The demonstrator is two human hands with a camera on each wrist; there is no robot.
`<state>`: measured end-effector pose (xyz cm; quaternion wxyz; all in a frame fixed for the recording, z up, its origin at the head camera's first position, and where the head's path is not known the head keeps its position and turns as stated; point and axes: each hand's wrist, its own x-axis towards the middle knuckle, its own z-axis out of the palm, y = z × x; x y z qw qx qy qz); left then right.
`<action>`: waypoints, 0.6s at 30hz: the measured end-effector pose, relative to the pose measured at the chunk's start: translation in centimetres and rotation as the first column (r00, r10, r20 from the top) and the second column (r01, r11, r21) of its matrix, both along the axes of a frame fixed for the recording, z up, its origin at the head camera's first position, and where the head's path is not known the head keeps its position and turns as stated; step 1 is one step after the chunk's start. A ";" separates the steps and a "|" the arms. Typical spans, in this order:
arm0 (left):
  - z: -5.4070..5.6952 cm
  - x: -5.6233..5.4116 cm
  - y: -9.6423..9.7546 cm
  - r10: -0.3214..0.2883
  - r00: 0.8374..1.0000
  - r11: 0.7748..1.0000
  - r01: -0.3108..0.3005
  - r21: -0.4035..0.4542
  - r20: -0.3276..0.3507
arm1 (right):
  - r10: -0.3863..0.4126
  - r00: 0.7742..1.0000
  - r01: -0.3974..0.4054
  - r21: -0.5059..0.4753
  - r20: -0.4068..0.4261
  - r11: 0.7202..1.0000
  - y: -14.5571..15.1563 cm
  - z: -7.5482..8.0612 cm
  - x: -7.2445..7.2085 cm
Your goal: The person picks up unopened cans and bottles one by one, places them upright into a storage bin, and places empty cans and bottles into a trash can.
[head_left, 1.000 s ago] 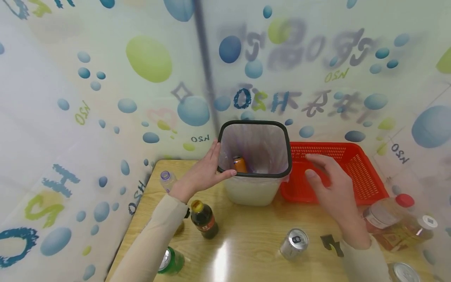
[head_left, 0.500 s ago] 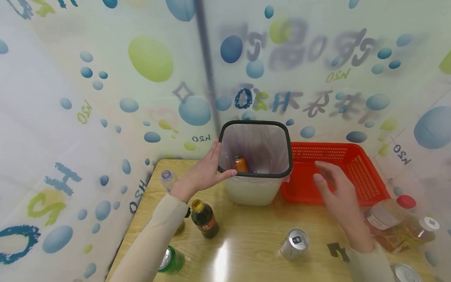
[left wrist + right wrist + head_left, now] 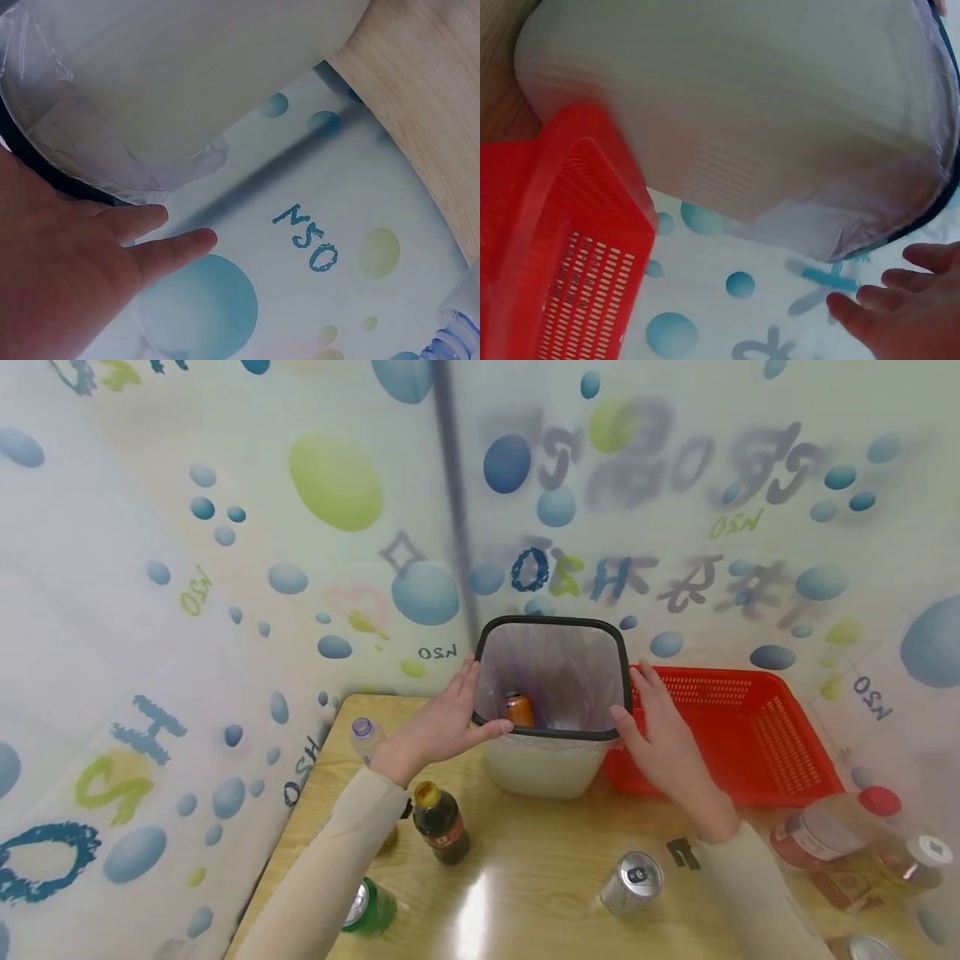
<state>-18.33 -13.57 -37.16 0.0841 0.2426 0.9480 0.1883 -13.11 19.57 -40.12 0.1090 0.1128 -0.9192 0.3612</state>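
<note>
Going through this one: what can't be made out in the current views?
Head view: the lower end of the orange can, hidden by the front of the bin.
Head view: most of a brownish thing, behind the left sleeve.
Head view: most of the bottom-right can, cut off by the bottom edge.
Right wrist view: part of the right hand, cut off by the right edge.

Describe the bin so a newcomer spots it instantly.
At the far side of the wooden table, between the left hand and right hand, stands the bin. Unlike the low red basket beside it, it is pale and taller, with a black rim.
</note>
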 end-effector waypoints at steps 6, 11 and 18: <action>-0.1 -0.1 0.0 0.002 1.000 1.000 -0.002 0.000 0.001 | 0.036 0.998 -0.041 0.110 0.051 0.993 -0.6 -0.1 -0.9; -0.1 -0.2 0.1 0.008 1.000 1.000 -0.008 0.007 0.014 | 0.042 0.998 -0.049 0.137 0.054 0.989 -0.7 -0.2 -1.1; 0.4 -0.1 -0.8 -0.013 1.000 0.999 0.012 0.048 0.006 | 0.050 0.996 -0.061 0.147 0.076 0.987 -0.6 -0.2 -1.2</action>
